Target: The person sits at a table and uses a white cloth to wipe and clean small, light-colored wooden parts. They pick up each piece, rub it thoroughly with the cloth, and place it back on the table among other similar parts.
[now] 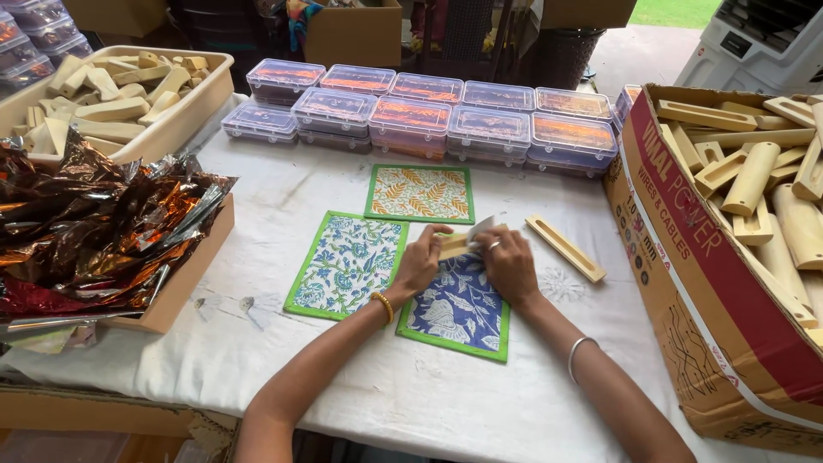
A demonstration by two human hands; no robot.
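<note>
My left hand and my right hand meet over a dark blue floral cloth mat with a green border. Between them they grip a small pale wooden piece with a slip of white paper against it. Left of it lies a light blue floral mat; a yellow leaf-print mat lies further back. A slotted wooden stick rests just right of my right hand.
A large cardboard box of wooden pieces stands at the right. A cream tray of wooden blocks and a box of shiny foil sheets sit left. Several clear lidded plastic boxes line the back. A white cloth covers the table.
</note>
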